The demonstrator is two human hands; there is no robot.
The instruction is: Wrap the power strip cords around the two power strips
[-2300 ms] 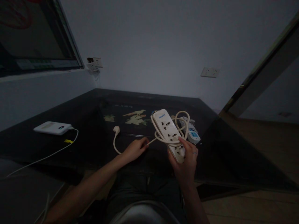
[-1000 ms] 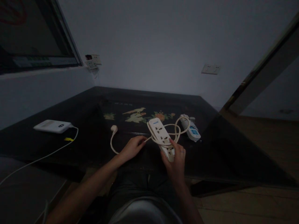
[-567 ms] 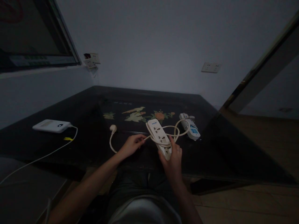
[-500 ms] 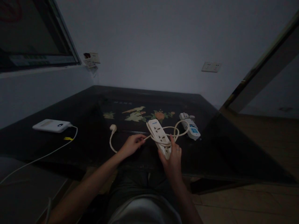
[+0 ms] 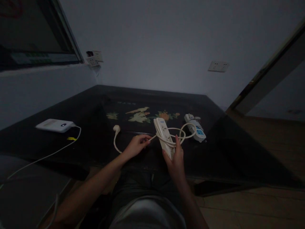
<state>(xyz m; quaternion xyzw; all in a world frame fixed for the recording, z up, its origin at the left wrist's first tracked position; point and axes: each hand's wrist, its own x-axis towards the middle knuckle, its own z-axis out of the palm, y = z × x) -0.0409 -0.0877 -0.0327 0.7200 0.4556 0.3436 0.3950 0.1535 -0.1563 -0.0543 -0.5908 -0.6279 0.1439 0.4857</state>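
My right hand (image 5: 175, 158) grips the near end of a white power strip (image 5: 164, 130), which is tilted on its side above the table. The strip's white cord (image 5: 186, 137) wraps around its body and loops out to the right. Pinched in the fingers of my left hand (image 5: 137, 145) is a stretch of that cord, just left of the strip. The cord's plug (image 5: 116, 128) lies on the table, left of my left hand. Part of the cord is hidden behind my left hand and forearm.
A second power strip (image 5: 195, 128), wrapped in its own cord, lies to the right. On the left is a white power bank (image 5: 55, 125) with a cable running off the black table (image 5: 226, 152). Wall sockets (image 5: 218, 66) are at the back.
The power strip has turned more onto its side in my right hand, showing its edge. My left hand still pinches the cord. The view has shifted slightly.
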